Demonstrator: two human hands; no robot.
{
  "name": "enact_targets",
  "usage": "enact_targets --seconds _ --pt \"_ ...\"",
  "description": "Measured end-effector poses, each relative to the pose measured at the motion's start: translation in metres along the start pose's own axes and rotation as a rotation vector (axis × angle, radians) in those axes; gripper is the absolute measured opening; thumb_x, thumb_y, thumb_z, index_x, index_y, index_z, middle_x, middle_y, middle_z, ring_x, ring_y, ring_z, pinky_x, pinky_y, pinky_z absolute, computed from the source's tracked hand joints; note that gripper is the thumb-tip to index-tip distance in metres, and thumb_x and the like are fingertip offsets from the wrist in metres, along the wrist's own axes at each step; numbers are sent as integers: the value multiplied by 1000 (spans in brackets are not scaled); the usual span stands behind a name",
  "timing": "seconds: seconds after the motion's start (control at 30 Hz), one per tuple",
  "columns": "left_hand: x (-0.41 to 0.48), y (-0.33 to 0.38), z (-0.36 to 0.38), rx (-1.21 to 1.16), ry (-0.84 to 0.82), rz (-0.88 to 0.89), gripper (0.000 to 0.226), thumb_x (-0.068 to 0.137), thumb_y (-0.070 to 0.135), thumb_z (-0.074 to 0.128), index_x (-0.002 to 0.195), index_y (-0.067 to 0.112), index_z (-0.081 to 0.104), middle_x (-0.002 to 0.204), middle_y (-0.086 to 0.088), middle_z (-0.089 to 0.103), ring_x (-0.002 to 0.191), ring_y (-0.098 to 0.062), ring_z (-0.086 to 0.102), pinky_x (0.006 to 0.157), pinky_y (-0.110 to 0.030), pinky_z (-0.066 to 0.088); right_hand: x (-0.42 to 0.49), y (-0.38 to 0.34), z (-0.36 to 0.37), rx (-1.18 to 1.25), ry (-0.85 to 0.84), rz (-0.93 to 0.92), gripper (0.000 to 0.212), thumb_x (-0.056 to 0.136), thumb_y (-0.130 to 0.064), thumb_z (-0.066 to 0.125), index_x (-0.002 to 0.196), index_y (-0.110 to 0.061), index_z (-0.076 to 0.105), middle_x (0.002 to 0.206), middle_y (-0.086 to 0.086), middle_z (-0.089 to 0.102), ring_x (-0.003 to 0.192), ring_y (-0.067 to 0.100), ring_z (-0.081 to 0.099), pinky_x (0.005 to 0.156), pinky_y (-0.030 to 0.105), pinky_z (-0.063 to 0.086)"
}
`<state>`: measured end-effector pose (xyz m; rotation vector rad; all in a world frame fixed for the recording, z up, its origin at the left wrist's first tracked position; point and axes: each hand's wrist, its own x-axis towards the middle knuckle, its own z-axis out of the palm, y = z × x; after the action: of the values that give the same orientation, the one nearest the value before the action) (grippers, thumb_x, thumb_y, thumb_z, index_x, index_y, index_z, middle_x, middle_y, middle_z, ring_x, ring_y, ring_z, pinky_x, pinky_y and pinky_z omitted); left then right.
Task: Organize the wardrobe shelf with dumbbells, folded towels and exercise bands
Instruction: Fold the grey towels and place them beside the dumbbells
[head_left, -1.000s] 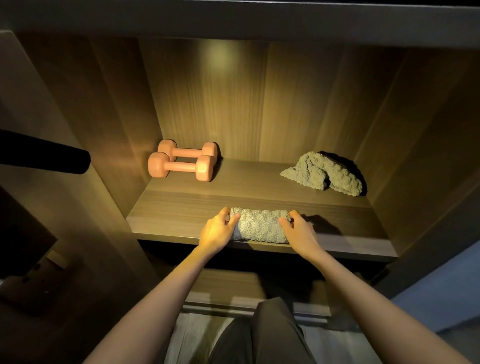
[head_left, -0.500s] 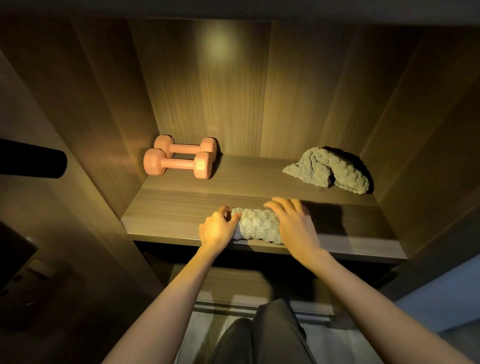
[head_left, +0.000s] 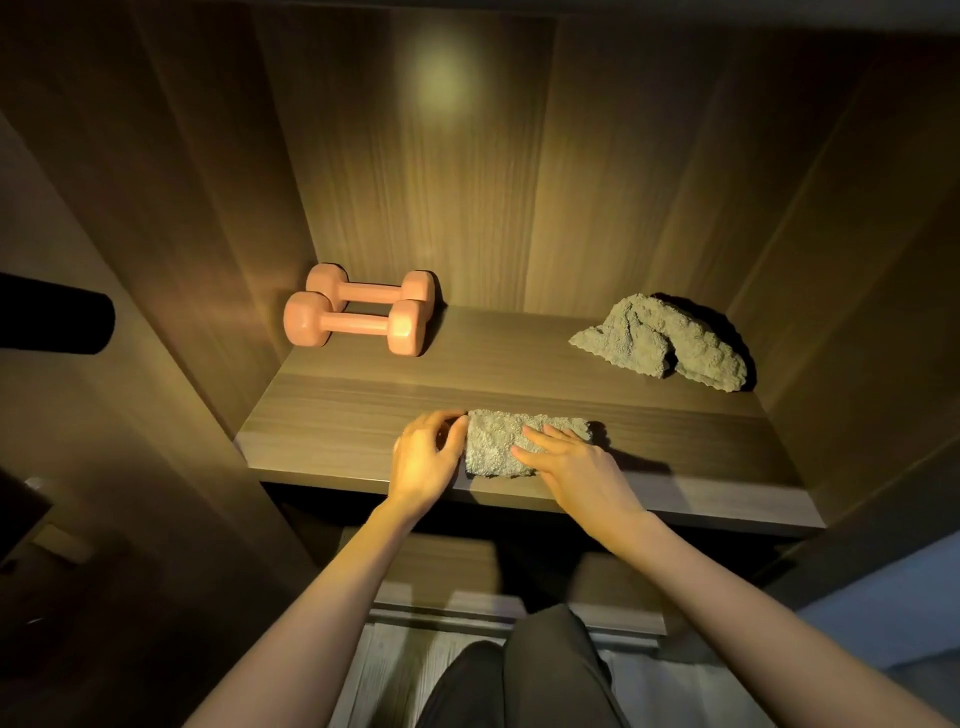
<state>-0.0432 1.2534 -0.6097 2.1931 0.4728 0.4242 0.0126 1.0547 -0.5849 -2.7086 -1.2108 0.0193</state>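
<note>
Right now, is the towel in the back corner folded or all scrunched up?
Scrunched up. The back towel lies in a lumpy heap with ragged edges, not a neat block like the front towel.

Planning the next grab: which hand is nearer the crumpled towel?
Right. Right hand lies front-left of the crumpled towel, on the folded towel; left hand farther left.

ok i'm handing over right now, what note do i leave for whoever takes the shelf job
Left hand: fingers curled at the folded towel's left end; grip unclear.
Right hand: flat on that towel, at the shelf's front edge.
Done: two dumbbells side by side, back left.
Left: crumpled towel back right needs folding; no exercise bands in view.
</note>
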Motion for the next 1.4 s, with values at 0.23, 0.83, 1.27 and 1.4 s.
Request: enact_targets --seconds 0.23,0.83,1.27,1.4 --pt "9 -11 15 642 -54 195 44 100 37 31 144 37 35 153 4 29 141 -22 23 112 -41 16 43 29 -4 95 63 100 51 98 0 44 140 -30 45 155 -9 27 146 14 19 116 25 12" --pt "22 -18 23 641 -81 180 48 100 44 18 147 45 19 159 11 12 148 -16 1 118 -44 -1 172 76 -8 -25 77 104 70 76 23 36 133 -17 43 143 16 38 128 34 39 95 42 42" --pt "21 -16 23 629 -56 181 46 100 43 22 147 44 24 158 10 18 148 -17 5 118 -44 1 174 109 -18 -119 -12 223 72 85 11 42 146 -27 32 160 -7 12 147 25 9 119 46 12" --pt "21 -14 22 620 -64 169 47 100 44 21 147 45 23 158 11 17 148 -16 4 118 -44 0 155 104 -28 -221 351 266 47 86 -5 53 130 -20 53 138 4 44 125 28 37 99 42 30"
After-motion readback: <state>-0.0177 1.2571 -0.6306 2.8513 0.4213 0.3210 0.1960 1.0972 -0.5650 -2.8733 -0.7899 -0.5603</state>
